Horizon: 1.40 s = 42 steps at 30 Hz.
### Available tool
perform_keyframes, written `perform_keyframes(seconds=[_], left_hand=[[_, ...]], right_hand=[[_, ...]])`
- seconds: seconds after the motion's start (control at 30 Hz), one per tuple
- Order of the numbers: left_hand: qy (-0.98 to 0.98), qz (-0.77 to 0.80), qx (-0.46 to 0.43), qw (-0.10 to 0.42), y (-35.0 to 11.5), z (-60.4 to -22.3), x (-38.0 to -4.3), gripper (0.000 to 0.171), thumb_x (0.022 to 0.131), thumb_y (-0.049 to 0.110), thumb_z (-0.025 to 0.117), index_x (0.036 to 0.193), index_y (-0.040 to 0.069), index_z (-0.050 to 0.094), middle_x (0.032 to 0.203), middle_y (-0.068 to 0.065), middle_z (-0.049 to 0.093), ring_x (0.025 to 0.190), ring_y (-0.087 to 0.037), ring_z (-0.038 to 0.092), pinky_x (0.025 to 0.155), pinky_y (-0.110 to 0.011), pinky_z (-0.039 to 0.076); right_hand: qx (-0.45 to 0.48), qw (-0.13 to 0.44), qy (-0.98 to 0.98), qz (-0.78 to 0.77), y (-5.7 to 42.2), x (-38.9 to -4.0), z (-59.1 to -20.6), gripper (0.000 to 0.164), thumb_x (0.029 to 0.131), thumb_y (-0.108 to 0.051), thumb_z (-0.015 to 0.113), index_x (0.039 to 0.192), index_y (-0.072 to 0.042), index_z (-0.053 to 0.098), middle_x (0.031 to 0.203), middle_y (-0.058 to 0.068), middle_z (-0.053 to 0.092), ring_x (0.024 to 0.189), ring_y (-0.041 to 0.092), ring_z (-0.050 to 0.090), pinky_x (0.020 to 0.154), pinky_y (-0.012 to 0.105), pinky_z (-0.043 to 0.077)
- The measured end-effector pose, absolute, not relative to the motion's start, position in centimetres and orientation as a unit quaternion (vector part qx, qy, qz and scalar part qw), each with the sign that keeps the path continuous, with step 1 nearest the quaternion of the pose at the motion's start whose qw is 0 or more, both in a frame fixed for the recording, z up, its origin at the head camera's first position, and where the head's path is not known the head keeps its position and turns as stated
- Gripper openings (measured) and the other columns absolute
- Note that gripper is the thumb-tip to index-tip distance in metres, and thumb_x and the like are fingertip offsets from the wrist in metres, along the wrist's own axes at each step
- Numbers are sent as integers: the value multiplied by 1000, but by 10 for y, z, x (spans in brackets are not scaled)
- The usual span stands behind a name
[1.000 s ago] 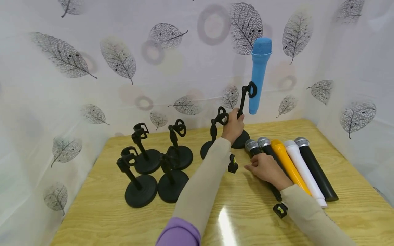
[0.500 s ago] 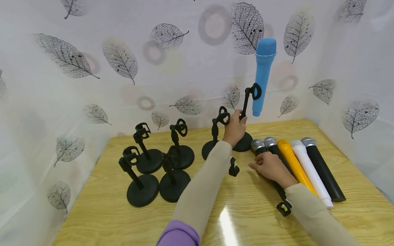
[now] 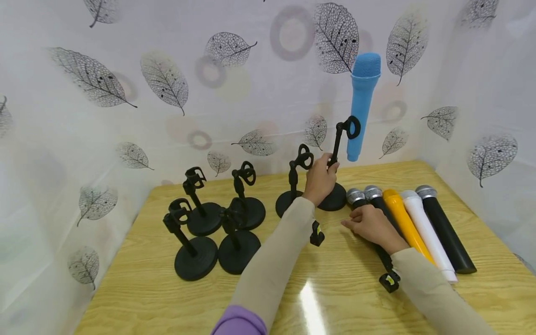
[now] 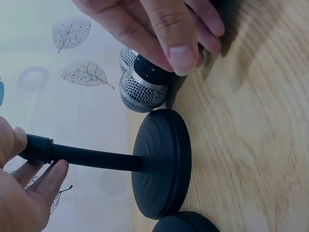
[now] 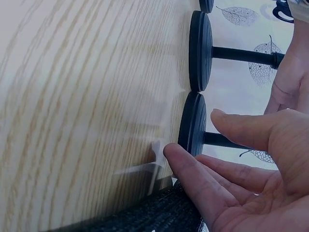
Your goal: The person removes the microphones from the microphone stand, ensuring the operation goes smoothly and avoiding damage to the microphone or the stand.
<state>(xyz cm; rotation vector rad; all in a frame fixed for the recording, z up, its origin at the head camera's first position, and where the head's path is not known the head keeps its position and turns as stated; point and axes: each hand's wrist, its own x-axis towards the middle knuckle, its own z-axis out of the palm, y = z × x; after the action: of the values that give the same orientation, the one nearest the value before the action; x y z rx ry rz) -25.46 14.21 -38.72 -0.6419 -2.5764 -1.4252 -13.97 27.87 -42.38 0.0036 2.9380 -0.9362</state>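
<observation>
My left hand [image 3: 321,179] grips the upright of a black microphone stand [image 3: 332,197] at the back, its fingers around the collar [image 4: 38,149]. A light blue microphone [image 3: 363,100] stands tilted in that stand's ring clip [image 3: 353,127]. My right hand [image 3: 374,228] lies over the leftmost black microphone [image 3: 358,199], below its silver mesh head. Seen from the right wrist, the thumb [image 5: 236,123] stands apart from the extended fingers [image 5: 193,174], with nothing between them. The stand's round base [image 4: 161,164] is close beside the silver heads.
Right of my right hand lie another black microphone [image 3: 374,194], an orange one [image 3: 404,218], a white one [image 3: 427,232] and a long black one [image 3: 448,232]. Several stands without microphones, such as this stand [image 3: 196,256], fill the left of the wooden table [image 3: 138,298].
The held stand with the blue microphone has shifted slightly right and nearer. The row of microphones has slid a little to the right, and my right hand has moved along with it.
</observation>
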Motion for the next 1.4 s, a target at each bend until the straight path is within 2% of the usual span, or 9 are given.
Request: perform_keyframes(seconds=[0.23,0.4,0.63,0.93,1.17,1.4], left_hand=[[-853,-466,-222,81,143,-388,-247,29,106,23,56,133,13,62,111,-2,70,91,-13,67,77,-30,54],[-850,-467,-228,85,142,-389,-241,28,106,23,56,131,12,63,108,-2,68,91,-13,66,75,-27,53],[-846,-479,-227,63,140,-392,-234,27,107,23,55,130,11,60,111,-2,66,94,-11,63,76,-23,54],[-841,-473,-258,57,136,-395,-220,31,107,26,54,133,9,57,104,0,68,87,-7,64,67,-18,51],[-837,-467,-278,61,128,-394,-208,26,106,26,56,127,10,58,108,-3,68,79,-7,62,63,-17,49],[-836,-464,-286,61,119,-393,-196,23,106,29,57,121,12,59,111,-2,68,82,-6,65,63,-16,51]], right_hand=[[-5,24,949,-313,282,-136,-423,45,93,-28,75,110,13,70,99,24,74,92,36,71,81,53,58],[-7,24,947,-319,282,-135,-423,44,94,-27,75,112,13,70,97,21,75,88,31,72,82,52,58],[-20,14,944,-329,278,-131,-417,41,92,-26,76,110,11,72,98,21,75,88,32,73,79,50,59],[-30,4,944,-328,279,-125,-411,40,92,-25,76,109,11,72,96,19,75,88,32,72,78,49,60],[-32,-2,944,-328,281,-120,-410,44,91,-27,76,110,13,71,96,20,75,88,33,72,77,47,60],[-40,6,942,-333,284,-116,-406,48,92,-30,76,111,14,70,98,20,75,88,32,72,75,45,61]])
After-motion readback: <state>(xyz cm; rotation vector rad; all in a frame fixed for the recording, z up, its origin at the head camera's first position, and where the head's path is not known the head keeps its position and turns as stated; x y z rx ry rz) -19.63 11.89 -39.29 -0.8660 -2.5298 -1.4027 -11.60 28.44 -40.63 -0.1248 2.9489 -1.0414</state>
